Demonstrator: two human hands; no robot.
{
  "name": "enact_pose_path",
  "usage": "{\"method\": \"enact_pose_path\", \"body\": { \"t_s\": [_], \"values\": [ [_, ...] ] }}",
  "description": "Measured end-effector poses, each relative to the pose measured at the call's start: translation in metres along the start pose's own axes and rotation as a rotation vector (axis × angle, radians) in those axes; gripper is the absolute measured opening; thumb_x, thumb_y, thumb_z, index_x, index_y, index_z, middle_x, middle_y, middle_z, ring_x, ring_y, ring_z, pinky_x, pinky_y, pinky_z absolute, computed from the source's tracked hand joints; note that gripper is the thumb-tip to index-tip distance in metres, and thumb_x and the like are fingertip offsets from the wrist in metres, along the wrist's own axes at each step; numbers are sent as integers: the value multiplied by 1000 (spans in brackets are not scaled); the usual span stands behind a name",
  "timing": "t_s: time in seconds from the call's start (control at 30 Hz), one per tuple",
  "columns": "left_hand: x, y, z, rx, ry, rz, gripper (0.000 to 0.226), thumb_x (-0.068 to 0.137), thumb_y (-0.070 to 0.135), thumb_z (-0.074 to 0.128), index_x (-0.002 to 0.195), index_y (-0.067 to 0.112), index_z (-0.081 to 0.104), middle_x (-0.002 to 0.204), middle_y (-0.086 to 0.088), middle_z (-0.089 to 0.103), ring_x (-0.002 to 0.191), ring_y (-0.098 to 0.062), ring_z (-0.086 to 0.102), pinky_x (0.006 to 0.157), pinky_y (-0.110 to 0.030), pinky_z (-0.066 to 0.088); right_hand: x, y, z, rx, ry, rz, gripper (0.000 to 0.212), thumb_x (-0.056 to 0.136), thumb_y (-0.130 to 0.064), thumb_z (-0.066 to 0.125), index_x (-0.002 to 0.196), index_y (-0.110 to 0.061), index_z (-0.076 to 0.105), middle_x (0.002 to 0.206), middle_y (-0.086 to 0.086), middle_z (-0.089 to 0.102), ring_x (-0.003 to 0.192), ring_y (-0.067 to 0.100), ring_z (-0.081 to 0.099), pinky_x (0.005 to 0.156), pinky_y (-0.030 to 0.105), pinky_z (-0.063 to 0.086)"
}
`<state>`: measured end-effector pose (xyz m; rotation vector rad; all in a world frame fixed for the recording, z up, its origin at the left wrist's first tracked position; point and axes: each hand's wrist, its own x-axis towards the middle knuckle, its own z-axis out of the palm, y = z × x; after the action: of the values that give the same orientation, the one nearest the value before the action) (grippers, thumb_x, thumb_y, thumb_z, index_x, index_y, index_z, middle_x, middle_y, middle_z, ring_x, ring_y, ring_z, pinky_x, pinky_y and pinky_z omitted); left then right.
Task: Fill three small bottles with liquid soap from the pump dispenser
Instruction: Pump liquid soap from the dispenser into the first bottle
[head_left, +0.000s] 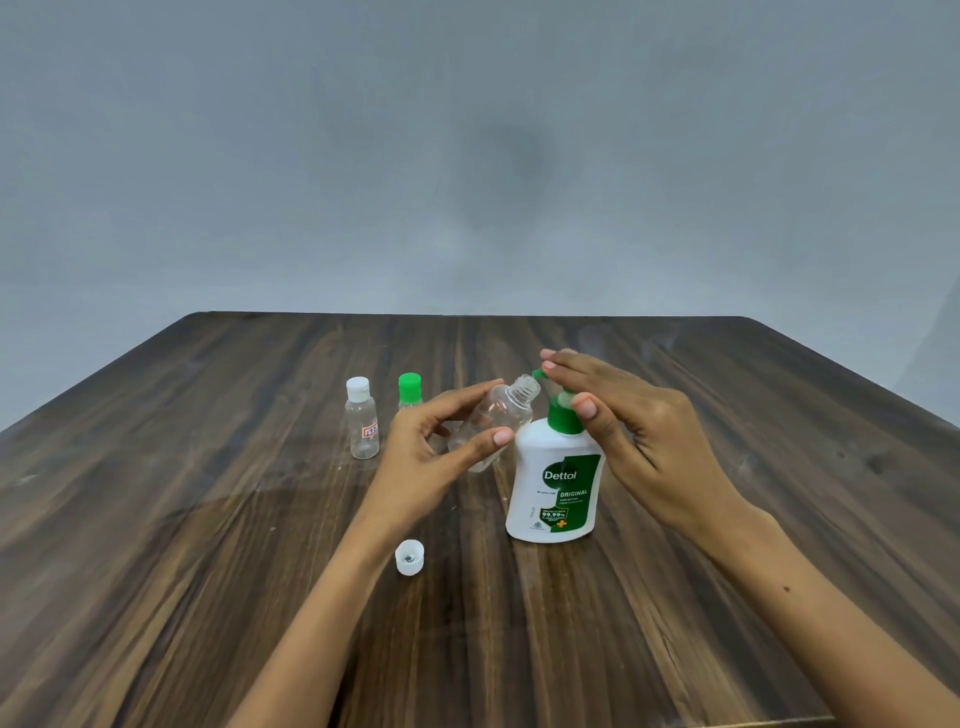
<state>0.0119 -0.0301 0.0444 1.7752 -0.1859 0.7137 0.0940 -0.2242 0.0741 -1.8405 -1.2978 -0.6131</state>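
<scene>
A small clear plastic bottle with an open threaded neck (493, 421) is held tilted above the bench, its mouth turned up and to the right, just under the green spout of the white pump dispenser with a green pump head (556, 483). The left hand (436, 447) grips this bottle, thumb on the near side and fingers curled round the far side. The right hand (628, 421) lies flat on top of the pump head, its fingers straight and pointing left, its thumb in front of the green collar. The dispenser stands upright near the middle of the dark wood-grain bench (208, 571); its label reads "Dettol", "ORIGINAL" and "99.99%", and the smaller print is too fine to read. A white screw cap (409, 557) lies open side up on the bench, near the left forearm. Behind the left hand stand two more small clear bottles: one with a white cap and an orange label (362, 418), its writing unreadable, and one with a green cap (409, 391), partly hidden by the hand. The bench's far edge and rounded corners show against a grey wall (467, 156), with wide bare wood left, right and behind the things.
</scene>
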Motion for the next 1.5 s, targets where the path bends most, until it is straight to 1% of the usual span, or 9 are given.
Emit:
{"method": "enact_pose_path", "body": {
  "t_s": [0.13,0.33,0.5,0.6,0.77,0.97,1.17,1.37,1.5],
  "values": [
    [-1,1,-1,-11,4,1,43,72,26,73,114,29,65,106,22,70,101,6,64,80,-6,45,0,1,-1,-25,-1,-25,55,101,-52,31,129,-15,60,136,-3,58,132,9,48,105,43,45],
    [0,-2,0,0,-5,-11,44,73,28,73,116,29,64,114,14,69,106,1,64,83,-10,47,-4,1,6,21,57,-1,55,102,-50,33,120,-11,67,126,-2,65,123,9,56,94,40,53],
    [-1,-2,-1,-8,0,-9,44,73,27,74,116,29,65,113,16,70,105,1,65,82,-9,46,2,-1,0,-15,25,-1,58,100,-54,31,124,-13,65,131,-3,61,128,9,52,100,41,50],
    [-2,-2,-1,-12,1,-8,45,73,27,74,117,27,65,114,13,70,106,1,65,82,-9,46,-1,-1,2,-19,30,-11,57,101,-53,32,125,-12,64,132,-2,61,128,10,52,100,41,49],
    [0,-6,0,-12,-4,-21,45,74,28,75,118,27,66,116,9,71,108,-6,65,87,-15,49,-4,-1,6,7,66,-1,55,101,-51,32,120,-12,67,126,-2,65,122,8,57,93,39,53],
    [-1,-2,-1,-21,-1,-11,43,73,26,74,115,28,66,112,15,71,103,0,66,83,-10,47,0,0,1,-24,34,-25,58,101,-52,31,125,-11,64,132,0,61,128,12,53,101,42,49],
    [-1,-3,0,-11,-7,-14,43,74,27,74,116,29,65,114,14,70,105,-1,65,85,-13,48,-6,0,8,12,66,4,56,102,-51,32,122,-11,66,127,-2,64,125,8,54,97,38,51],
    [-2,-3,-1,-14,-4,-17,45,73,27,74,117,25,66,114,13,70,104,0,65,84,-11,47,0,0,1,-30,20,-22,60,102,-53,27,128,-12,61,135,-1,58,132,12,49,104,43,46],
    [-1,-3,0,-4,2,-17,45,73,28,74,117,26,66,114,13,70,104,0,65,83,-10,46,-3,0,5,1,44,-7,58,102,-52,28,125,-12,64,131,-1,61,129,10,51,102,41,48]
  ]
}}
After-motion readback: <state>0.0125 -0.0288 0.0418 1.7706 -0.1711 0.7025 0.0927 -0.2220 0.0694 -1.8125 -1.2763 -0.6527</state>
